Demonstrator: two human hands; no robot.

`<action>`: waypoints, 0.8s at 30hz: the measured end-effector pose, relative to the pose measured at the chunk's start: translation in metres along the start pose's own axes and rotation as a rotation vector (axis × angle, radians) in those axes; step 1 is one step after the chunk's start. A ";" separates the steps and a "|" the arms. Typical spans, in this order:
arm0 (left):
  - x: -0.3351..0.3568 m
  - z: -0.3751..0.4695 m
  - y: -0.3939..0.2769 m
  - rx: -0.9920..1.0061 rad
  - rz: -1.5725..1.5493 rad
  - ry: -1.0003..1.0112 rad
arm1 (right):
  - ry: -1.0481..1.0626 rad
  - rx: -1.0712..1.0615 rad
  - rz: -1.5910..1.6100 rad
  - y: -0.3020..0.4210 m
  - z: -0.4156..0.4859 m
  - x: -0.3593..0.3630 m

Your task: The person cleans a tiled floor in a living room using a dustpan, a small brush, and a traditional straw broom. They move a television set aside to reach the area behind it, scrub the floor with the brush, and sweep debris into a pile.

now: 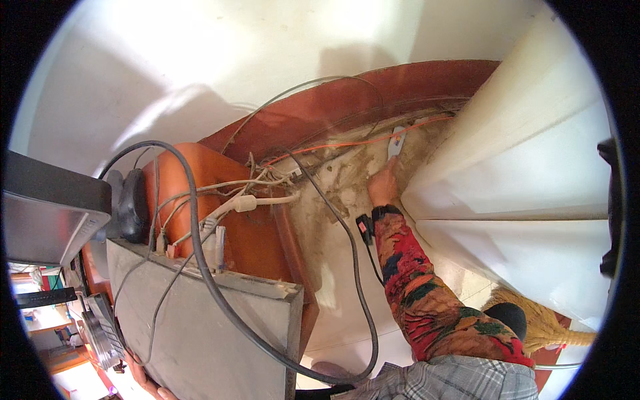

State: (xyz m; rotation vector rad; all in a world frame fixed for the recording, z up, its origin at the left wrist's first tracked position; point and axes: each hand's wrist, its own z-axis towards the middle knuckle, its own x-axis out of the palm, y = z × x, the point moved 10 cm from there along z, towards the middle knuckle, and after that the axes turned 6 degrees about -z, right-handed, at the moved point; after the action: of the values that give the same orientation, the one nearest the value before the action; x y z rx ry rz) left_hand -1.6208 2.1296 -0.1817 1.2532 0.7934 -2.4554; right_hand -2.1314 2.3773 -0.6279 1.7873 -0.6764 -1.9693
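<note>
My right hand (385, 182) reaches down to the dusty floor between the wall and a white cabinet-like appliance, its fingers closed on the end of a pale flat object (396, 142) with a small coloured mark. An orange cable (345, 146) runs along the floor by that object. A small black device (365, 228) on a cord lies beside my sleeve cuff. My left hand (145, 380) is at the lower left, at the edge of the grey computer case (200, 320); most of it is hidden, and its grip does not show.
Several cables and plugs (245, 203) tangle behind the computer case, beside an orange-brown wooden desk panel (260, 245). A thick black cable (357, 260) loops across the middle. A monitor (55, 210) stands at left. At lower right are the white appliance (515, 190) and a straw broom (535, 320).
</note>
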 end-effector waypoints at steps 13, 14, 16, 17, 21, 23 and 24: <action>0.011 -0.001 -0.030 -0.100 -0.046 -0.097 | 0.271 -0.028 0.350 0.045 -0.043 0.071; 0.012 0.000 -0.030 -0.104 -0.054 -0.094 | 0.366 -0.014 0.307 0.050 -0.058 0.081; 0.013 0.001 -0.031 -0.080 -0.041 -0.082 | 0.420 -0.104 0.337 0.069 -0.077 0.082; 0.013 0.001 -0.031 -0.067 -0.035 -0.077 | 0.488 -0.089 0.277 0.071 -0.085 0.086; 0.011 0.000 -0.029 -0.052 -0.041 -0.079 | 0.682 -0.274 0.166 0.081 -0.088 0.077; 0.011 -0.001 -0.027 -0.045 -0.050 -0.080 | 0.690 -0.431 0.063 0.083 -0.082 0.070; 0.011 -0.002 -0.026 -0.041 -0.053 -0.081 | 0.668 -0.497 0.000 0.083 -0.079 0.068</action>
State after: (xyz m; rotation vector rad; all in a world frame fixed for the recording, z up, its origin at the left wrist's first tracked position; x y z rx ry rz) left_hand -1.6383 2.1523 -0.1826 1.1243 0.8611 -2.5003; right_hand -2.0630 2.2639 -0.6388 1.9220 0.0323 -1.2438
